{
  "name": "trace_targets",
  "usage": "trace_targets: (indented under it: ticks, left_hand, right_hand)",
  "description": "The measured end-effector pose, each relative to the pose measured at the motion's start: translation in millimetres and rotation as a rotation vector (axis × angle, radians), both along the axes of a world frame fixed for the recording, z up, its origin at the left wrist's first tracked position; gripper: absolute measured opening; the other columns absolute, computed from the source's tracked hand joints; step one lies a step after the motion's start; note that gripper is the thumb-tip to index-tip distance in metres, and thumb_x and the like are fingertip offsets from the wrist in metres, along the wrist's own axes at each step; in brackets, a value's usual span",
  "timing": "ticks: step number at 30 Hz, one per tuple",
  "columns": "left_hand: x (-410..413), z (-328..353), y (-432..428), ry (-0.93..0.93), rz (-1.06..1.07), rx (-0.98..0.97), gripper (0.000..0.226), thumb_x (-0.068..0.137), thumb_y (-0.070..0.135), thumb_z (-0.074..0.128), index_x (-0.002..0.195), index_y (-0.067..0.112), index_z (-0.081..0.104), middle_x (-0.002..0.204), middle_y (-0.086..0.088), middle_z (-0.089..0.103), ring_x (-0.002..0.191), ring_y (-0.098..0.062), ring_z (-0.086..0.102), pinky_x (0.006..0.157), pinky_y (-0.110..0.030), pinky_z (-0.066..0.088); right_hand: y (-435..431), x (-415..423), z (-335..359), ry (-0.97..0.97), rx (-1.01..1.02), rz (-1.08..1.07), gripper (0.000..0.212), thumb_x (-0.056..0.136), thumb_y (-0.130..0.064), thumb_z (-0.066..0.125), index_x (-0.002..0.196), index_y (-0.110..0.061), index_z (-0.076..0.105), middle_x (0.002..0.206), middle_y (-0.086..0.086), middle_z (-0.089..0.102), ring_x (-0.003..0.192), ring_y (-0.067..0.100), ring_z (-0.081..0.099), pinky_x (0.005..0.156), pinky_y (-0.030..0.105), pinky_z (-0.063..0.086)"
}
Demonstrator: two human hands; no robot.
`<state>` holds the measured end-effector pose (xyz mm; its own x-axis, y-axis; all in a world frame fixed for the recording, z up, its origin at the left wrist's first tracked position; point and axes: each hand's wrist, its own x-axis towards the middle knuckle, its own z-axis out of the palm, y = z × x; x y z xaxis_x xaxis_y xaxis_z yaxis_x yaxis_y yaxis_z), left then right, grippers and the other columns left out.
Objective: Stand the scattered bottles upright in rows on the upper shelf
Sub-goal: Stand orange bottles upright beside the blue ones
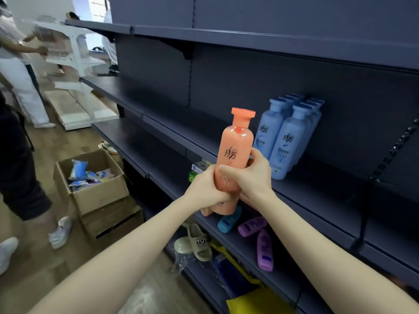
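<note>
- I hold the orange bottle (pixel 235 146) upright in the air with both hands, in front of the dark shelves
- My left hand (pixel 204 188) grips its bottom part, fingers curled round it
- My right hand (pixel 247 175) grips its middle, thumb across the front
- The bottle is not on any shelf; it is just left of the blue bottles (pixel 285 141)
- The blue bottles stand upright in two rows on the upper shelf (pixel 328 189), caps up
- On the lower shelf (pixel 290 250) a teal bottle (pixel 229 219) and two purple bottles (pixel 252 226) lie on their sides
- A cardboard box (pixel 90 193) with packets inside sits on the floor (pixel 34 279) to the left
- A slipper (pixel 197 242) lies near the bottom of the shelves
</note>
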<state>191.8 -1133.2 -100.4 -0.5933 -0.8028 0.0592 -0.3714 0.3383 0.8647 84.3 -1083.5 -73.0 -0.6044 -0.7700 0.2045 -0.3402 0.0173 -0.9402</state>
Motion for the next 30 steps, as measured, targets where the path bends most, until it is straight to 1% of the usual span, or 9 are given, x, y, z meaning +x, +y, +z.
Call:
trace_targets:
  ticks: [3,5,9,12,16,19,22,25,30]
  left_hand:
    - [-5.5,1.3,-13.3,-0.003,-0.059,-0.007,0.076,0.052,0.034,0.073,0.122,0.023,0.047,0.096,0.01,0.061,0.086,-0.012,0.064,0.078,-0.034,0.056]
    - [-13.1,2.6,-17.4,0.001,-0.103,-0.022,0.075,0.052,0.037,0.072,0.122,0.024,0.047,0.099,0.01,0.061,0.092,-0.011,0.062,0.08,-0.032,0.055]
    - [-36.6,4.7,-16.7,0.043,-0.188,-0.015,0.068,0.054,0.038,0.073,0.116,0.028,0.048,0.096,0.01,0.063,0.087,-0.009,0.064,0.072,-0.028,0.054]
    - [-60.2,9.8,-11.2,0.055,-0.271,-0.034,0.06,0.063,0.031,0.078,0.114,0.032,0.046,0.096,0.013,0.061,0.089,-0.007,0.061,0.069,-0.021,0.05]
    - [-96.6,12.5,1.6,0.075,-0.375,-0.031,0.053,0.067,0.024,0.078,0.11,0.031,0.047,0.095,0.014,0.061,0.087,-0.003,0.061,0.07,-0.022,0.051]
    - [-125.0,14.1,12.9,0.071,-0.442,-0.038,0.053,0.065,0.03,0.078,0.108,0.032,0.048,0.093,0.016,0.06,0.086,0.001,0.059,0.071,-0.021,0.05]
    - [-153.3,15.2,21.5,0.057,-0.477,-0.059,0.057,0.064,0.033,0.077,0.112,0.028,0.046,0.092,0.018,0.057,0.085,0.002,0.057,0.071,-0.019,0.048]
    - [-180.7,14.3,26.8,0.032,-0.489,-0.08,0.054,0.068,0.032,0.078,0.11,0.027,0.044,0.09,0.018,0.057,0.085,-0.005,0.06,0.074,-0.025,0.051]
    - [-221.0,15.6,30.8,-0.037,-0.487,-0.11,0.065,0.053,0.045,0.071,0.11,0.024,0.049,0.097,0.008,0.064,0.088,-0.013,0.064,0.079,-0.038,0.056]
  right_hand:
    - [-3.1,-3.3,3.4,0.016,0.005,-0.047,0.057,0.038,-0.04,0.073,0.091,-0.028,0.058,0.086,-0.007,0.07,0.086,0.016,0.068,0.077,0.043,0.057]
    - [-1.1,-8.7,7.1,0.028,0.002,-0.096,0.051,0.046,-0.032,0.078,0.092,-0.026,0.058,0.085,-0.009,0.068,0.087,0.016,0.067,0.079,0.041,0.057]
    - [10.0,-25.2,15.5,0.053,-0.015,-0.208,0.043,0.058,-0.022,0.081,0.093,-0.025,0.058,0.085,-0.012,0.066,0.093,0.019,0.064,0.08,0.037,0.055]
    - [24.3,-42.7,21.4,0.043,-0.016,-0.272,0.042,0.06,-0.02,0.081,0.094,-0.024,0.058,0.084,-0.013,0.065,0.085,0.012,0.065,0.075,0.03,0.054]
    - [45.8,-70.6,26.3,0.057,0.001,-0.356,0.046,0.06,-0.019,0.081,0.101,-0.024,0.058,0.087,-0.014,0.064,0.083,0.005,0.064,0.074,0.028,0.054]
    - [61.4,-93.1,28.5,0.067,0.016,-0.412,0.045,0.062,-0.019,0.08,0.099,-0.026,0.055,0.085,-0.016,0.062,0.08,0.005,0.063,0.07,0.024,0.052]
    - [72.1,-117.2,28.8,0.066,0.033,-0.461,0.047,0.061,-0.02,0.081,0.1,-0.025,0.055,0.086,-0.015,0.062,0.083,0.008,0.064,0.075,0.031,0.056]
    - [79.3,-140.8,28.8,0.066,0.049,-0.49,0.049,0.061,-0.02,0.082,0.101,-0.025,0.054,0.088,-0.012,0.063,0.086,0.011,0.065,0.081,0.036,0.057]
    - [81.8,-181.0,25.8,0.084,0.058,-0.525,0.049,0.059,-0.019,0.084,0.097,-0.022,0.053,0.094,-0.003,0.065,0.09,0.018,0.066,0.083,0.041,0.056]
